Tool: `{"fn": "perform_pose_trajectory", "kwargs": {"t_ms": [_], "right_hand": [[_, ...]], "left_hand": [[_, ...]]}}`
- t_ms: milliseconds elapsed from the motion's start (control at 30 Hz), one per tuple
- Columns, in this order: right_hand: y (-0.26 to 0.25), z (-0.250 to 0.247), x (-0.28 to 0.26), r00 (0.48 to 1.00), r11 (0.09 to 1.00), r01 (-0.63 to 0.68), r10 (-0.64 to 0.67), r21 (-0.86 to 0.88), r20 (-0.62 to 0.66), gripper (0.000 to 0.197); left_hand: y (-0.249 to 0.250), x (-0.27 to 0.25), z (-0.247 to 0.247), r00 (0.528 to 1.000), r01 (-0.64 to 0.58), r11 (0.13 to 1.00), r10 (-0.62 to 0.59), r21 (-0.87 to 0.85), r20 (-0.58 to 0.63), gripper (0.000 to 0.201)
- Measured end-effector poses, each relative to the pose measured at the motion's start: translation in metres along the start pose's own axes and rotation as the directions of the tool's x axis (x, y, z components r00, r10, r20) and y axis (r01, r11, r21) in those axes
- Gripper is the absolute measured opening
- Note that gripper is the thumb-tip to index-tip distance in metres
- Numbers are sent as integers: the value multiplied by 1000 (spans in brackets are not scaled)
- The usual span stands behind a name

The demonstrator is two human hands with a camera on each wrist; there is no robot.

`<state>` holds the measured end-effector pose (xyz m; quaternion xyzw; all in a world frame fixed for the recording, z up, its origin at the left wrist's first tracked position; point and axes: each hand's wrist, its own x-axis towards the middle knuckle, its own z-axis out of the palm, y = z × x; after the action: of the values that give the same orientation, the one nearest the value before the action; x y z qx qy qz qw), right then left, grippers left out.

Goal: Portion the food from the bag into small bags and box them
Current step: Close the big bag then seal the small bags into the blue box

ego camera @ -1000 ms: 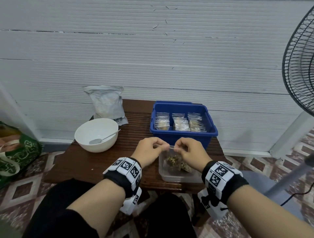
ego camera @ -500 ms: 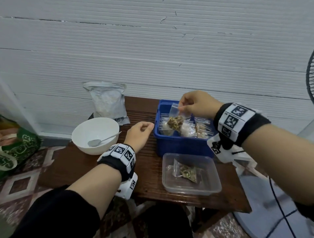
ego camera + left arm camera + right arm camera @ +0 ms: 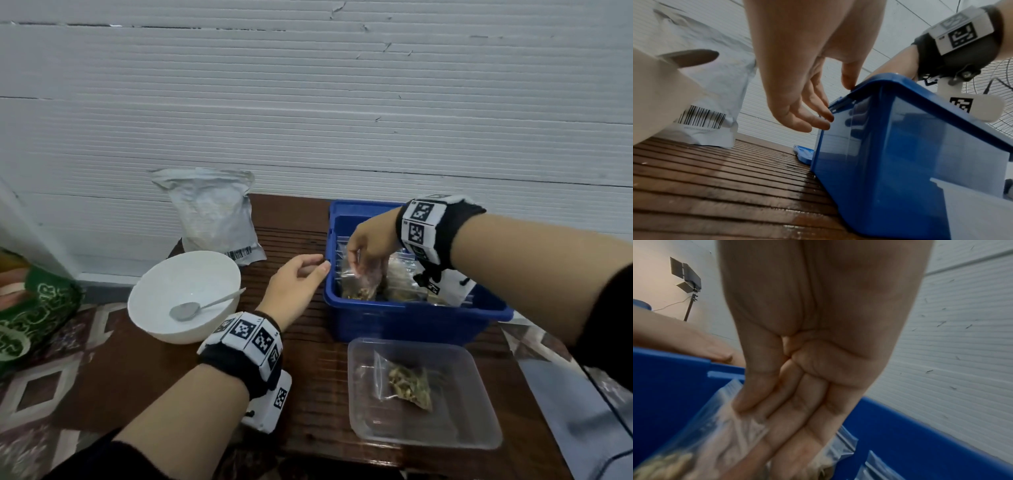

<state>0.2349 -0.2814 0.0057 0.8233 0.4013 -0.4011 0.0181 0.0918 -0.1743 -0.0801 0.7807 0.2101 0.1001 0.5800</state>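
While right hand (image 3: 371,245) pinches crinkly clear small bag (image 3: 359,281) — glossy blue box (image 3: 404,318).

wooden table (image 3: 137,377), green bag (image 3: 30,318) (floor), fan (image 3: 995,91)

Count, head view. Hands: 2, the left hand (image 3: 294,284) at centre frame and the right hand (image 3: 371,246) right of centre. Blue box (image 3: 407,318): 1, right of centre. Clear tray (image 3: 479,435): 1, lower right. White bowl (image 3: 164,294): 1, left of centre. Spoon (image 3: 191,308): 1. Large food bag (image 3: 214,216): 1, upper centre. Small filled bags: 1 in the tray (image 3: 407,380), 1 under the right-hand fingers (image 3: 359,284); further small bags in the box overlap, number not clear, perhaps several.
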Motion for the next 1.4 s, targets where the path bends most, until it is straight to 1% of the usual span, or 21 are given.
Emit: {"fn": "perform_pose_trajectory", "kwargs": {"t_ms": [100, 200, 267, 433, 567, 667, 800, 933, 1067, 1167, 1233, 1300, 1400], "right_hand": [[0, 1, 12, 999, 1000, -3, 2, 7, 39, 18], [1, 2, 20, 999, 1000, -20, 20, -1, 34, 18], [2, 5, 25, 999, 999, -38, 38, -4, 12, 18], [3, 13, 29, 995, 997, -74, 71, -27, -76, 24], [2, 13, 25, 991, 996, -78, 73, -47, -108, 15], [2, 11, 19, 988, 997, -61, 53, -50, -145, 13], [-1, 3, 0, 969, 1000, -11, 5, -23, -248, 4], [-7, 4, -28, 949, 995, 70, -47, 64, -312, 9], [-15, 24, -55, 920, 987, 130, -84, 96, -383, 12], [-21, 48, -74, 895, 978, 161, -87, 135, -438, 7], [-23, 68, -84, 889, 967, 177, -77, 185, -451, 4], [-24, 92, -91, 885, 967, 162, -55, 196, -462, 7], [-22, 132, -91, 861, 992, 69, -6, 106, -508, 9]], "left_hand": [[0, 3, 1, 1000, -5, 999, 5, -32, 17, 32], [1, 2, 1, 999, -8, 999, 9, -44, 33, 31], [1, 3, 0, 999, -4, 999, 6, -54, 41, 31], [0, 2, 1, 999, 4, 998, -1, -60, 46, 33], [-2, 1, 2, 999, 8, 999, -5, -51, 50, 35], [-3, 1, 2, 999, 15, 999, -14, -41, 35, 35], [-4, -1, 4, 999, 30, 999, -29, -29, 35, 36], [0, -11, 5, 999, 27, 1000, -28, 8, 27, 37], [4, -23, 7, 1000, 20, 997, -20, 69, 3, 37], [6, -35, 9, 999, 25, 995, -23, 96, -23, 35], [9, -44, 10, 999, 29, 994, -25, 102, -38, 36], [10, -52, 12, 998, 39, 994, -34, 104, -47, 37], [7, -61, 16, 998, 53, 995, -49, 81, -44, 39]]}}
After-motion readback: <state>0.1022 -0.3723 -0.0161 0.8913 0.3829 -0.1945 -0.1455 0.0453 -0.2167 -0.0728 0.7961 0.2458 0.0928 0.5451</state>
